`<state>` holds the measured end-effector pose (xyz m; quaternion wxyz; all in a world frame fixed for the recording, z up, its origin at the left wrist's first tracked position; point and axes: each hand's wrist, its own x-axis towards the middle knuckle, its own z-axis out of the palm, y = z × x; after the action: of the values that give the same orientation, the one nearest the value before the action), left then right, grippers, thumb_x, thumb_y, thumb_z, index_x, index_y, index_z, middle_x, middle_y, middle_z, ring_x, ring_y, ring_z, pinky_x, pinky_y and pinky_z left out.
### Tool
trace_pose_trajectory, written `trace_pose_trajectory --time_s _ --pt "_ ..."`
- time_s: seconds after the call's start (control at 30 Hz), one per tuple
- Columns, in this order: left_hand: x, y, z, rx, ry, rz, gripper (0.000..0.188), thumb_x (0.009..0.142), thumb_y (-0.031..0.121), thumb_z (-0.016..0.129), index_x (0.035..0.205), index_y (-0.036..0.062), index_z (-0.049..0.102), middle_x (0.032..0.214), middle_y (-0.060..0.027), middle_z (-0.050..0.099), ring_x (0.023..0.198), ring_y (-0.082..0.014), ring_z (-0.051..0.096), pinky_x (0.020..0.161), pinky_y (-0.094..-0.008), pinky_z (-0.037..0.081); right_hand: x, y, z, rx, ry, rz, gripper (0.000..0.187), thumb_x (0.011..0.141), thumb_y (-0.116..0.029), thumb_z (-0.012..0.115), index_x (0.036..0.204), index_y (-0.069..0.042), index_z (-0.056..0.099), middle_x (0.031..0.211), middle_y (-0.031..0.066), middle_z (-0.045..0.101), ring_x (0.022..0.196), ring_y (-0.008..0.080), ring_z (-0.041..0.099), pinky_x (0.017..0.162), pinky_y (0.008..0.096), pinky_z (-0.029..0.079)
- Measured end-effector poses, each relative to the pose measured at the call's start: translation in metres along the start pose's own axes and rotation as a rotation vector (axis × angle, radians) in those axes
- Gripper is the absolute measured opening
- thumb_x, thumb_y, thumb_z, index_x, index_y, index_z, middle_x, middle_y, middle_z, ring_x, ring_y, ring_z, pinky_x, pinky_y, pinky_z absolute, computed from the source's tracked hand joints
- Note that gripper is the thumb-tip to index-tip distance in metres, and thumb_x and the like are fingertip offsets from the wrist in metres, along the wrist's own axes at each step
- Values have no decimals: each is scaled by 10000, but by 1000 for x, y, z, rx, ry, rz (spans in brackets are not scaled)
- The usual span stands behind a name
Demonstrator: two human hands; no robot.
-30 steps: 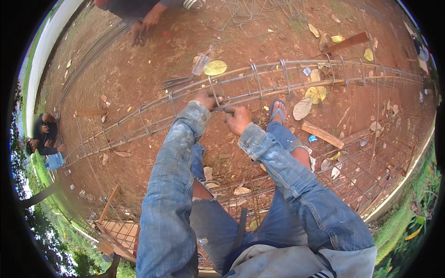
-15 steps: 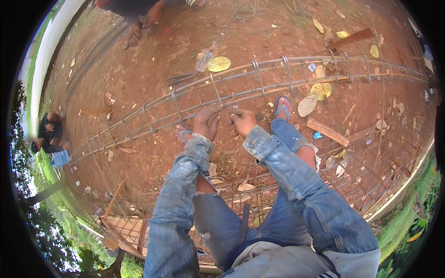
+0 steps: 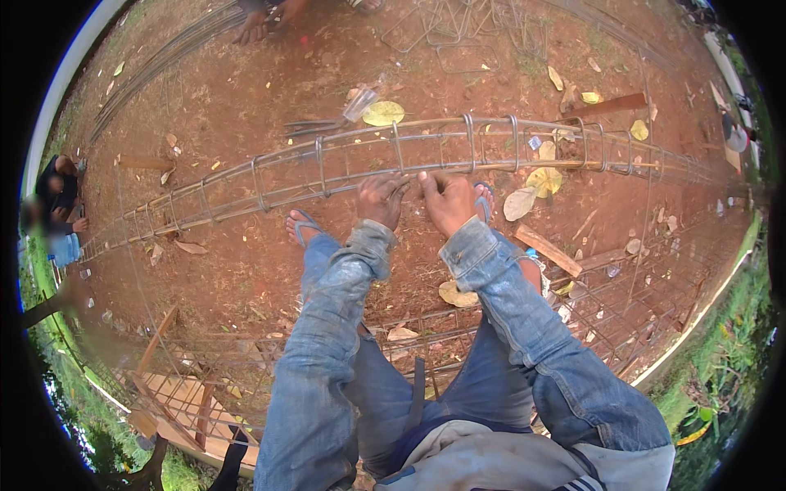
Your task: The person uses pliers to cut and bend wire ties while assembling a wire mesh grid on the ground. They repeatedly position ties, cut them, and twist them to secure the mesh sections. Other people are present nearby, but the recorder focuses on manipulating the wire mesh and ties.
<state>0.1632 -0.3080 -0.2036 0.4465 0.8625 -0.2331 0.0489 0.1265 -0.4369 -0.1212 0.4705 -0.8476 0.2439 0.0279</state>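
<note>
Sleeves [image 3: 315, 352] end in a left hand [image 3: 381, 202], fingertips bunched, and right hand [image 3: 449, 203], curled, nearly meeting; whether either pinches anything, I cannot tell. Steel cage [image 3: 470, 143] lies just beyond. Probably tying; next calls for close fingertip work.

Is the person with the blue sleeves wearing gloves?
No, the left hand and the right hand, close to the long steel bar cage, both show bare fingers.
</note>
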Motion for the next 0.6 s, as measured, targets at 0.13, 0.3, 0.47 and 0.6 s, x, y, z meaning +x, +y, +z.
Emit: trace_pose_trajectory --time_s 0.13,0.3,0.47,0.6 --pt "7 0 -2 -46 -22 23 122 682 127 649 804 117 652 799 -68 629 787 -232 584 724 -344 425 25 6 0 -268 -134 -112 209 707 -250 590 797 -74 661 684 179 600 679 316 593 652 370 472" --pt "14 3 -6 -74 -99 4 105 690 106 649 793 89 654 767 -99 633 747 -241 604 671 -334 458 27 22 5 -178 -171 -7 209 713 -221 625 811 -39 657 625 118 617 570 207 606 553 318 469" --pt "19 5 -16 -166 -184 -155 144 706 125 644 842 80 654 750 -106 631 695 -245 605 638 -324 464 32 39 9 -58 -261 61 193 726 -191 630 782 -7 651 561 82 593 506 138 578 474 275 462" --pt "34 9 -31 -130 -269 -337 155 705 162 652 819 57 650 724 -98 630 668 -251 602 609 -336 463 26 59 29 30 -192 115 191 756 -197 615 796 -12 635 580 66 585 480 139 554 450 277 461"
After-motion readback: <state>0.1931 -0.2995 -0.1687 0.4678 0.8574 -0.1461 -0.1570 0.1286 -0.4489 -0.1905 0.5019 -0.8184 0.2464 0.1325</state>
